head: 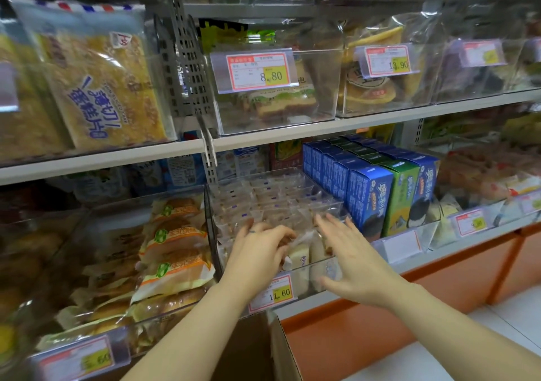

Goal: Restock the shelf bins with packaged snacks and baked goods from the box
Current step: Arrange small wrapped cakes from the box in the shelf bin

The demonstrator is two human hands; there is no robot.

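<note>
A clear shelf bin [317, 288] on the lower shelf holds several small clear-wrapped cakes [272, 202]. My left hand [257, 252] reaches over the bin's front edge, fingers curled on a wrapped white cake [298, 256] at the front. My right hand [348, 257] hovers just right of it, fingers spread and straight, tips touching the packets near the bin's right side. The brown cardboard box [281, 348] stands below my arms, only its flap and edge visible.
Orange-labelled bun packs [175, 260] fill the bin to the left. Blue and green cookie boxes [377, 187] stand to the right. Upper shelf bins hold sliced cake bags [102, 82] and pastries [371, 88]. An orange base cabinet [439, 301] runs below.
</note>
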